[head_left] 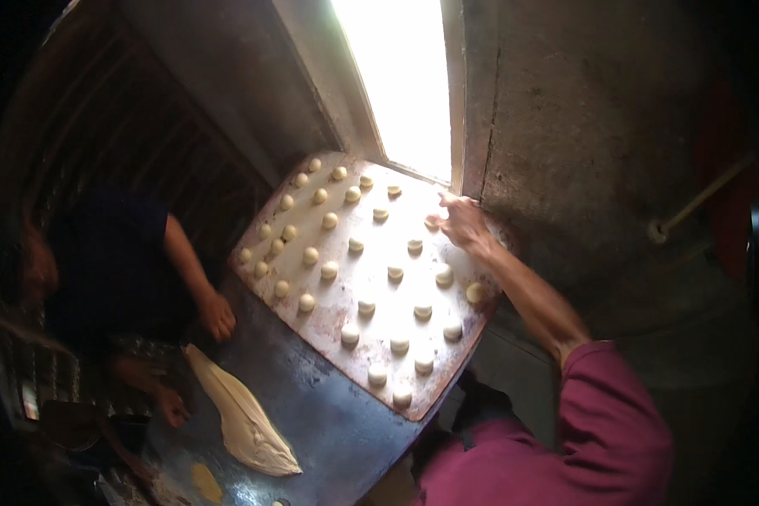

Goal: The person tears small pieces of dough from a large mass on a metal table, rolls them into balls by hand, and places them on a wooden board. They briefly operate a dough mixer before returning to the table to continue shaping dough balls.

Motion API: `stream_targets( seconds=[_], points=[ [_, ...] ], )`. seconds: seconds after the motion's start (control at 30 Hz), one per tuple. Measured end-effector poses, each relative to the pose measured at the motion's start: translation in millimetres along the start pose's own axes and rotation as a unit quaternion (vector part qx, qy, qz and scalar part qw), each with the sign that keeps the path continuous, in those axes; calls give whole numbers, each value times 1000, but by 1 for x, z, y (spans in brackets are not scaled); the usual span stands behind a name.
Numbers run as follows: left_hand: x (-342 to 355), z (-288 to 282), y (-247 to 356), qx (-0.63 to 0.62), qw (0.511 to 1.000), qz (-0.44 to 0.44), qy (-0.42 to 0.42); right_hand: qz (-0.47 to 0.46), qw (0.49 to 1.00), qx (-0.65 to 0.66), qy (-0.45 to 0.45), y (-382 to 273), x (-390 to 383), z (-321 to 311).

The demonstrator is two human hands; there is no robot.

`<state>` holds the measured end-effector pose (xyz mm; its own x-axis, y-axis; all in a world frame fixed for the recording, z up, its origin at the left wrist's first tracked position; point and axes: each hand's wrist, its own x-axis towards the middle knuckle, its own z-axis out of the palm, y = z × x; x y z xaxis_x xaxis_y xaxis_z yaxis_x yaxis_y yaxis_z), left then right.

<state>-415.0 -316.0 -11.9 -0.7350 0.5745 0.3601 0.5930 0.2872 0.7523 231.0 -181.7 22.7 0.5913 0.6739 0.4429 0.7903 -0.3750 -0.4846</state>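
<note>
My right hand (449,218), at the end of a magenta-sleeved arm, reaches to the upper right of a large worn metal tray (312,371), fingers apart and bent over a pale dough ball (433,223), partly hidden; whether they touch it I cannot tell. Rows of similar balls (330,221) cover the tray, several looking dented or flattened in the glare. My left hand is not in view. The tray rests on a dark metal table (337,438), where a long folded mass of dough (244,413) lies at lower left.
A co-worker in dark clothing (110,253) is at the left, both hands near the dough and tray corner. A flat yellowish piece (207,482) lies on the table. A bright narrow opening (396,76) is behind the tray; a wall (582,101) and pale rod (696,202) are at right.
</note>
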Motion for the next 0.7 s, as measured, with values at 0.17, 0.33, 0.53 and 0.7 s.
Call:
stream_targets(
  seconds=[0.17,0.33,0.53,0.7],
  points=[
    [-47,18,40,-65,995,69,-14,112,902,288,302,40,-85,-33],
    [-92,15,54,-146,963,212,-76,199,955,216,28,115,-274,-28],
    [-147,-58,11,-130,932,275,-198,475,861,32,-180,176,-609,-9],
    [-180,-157,-66,-193,881,340,-266,647,730,66,-210,185,-824,-70]
  ],
)
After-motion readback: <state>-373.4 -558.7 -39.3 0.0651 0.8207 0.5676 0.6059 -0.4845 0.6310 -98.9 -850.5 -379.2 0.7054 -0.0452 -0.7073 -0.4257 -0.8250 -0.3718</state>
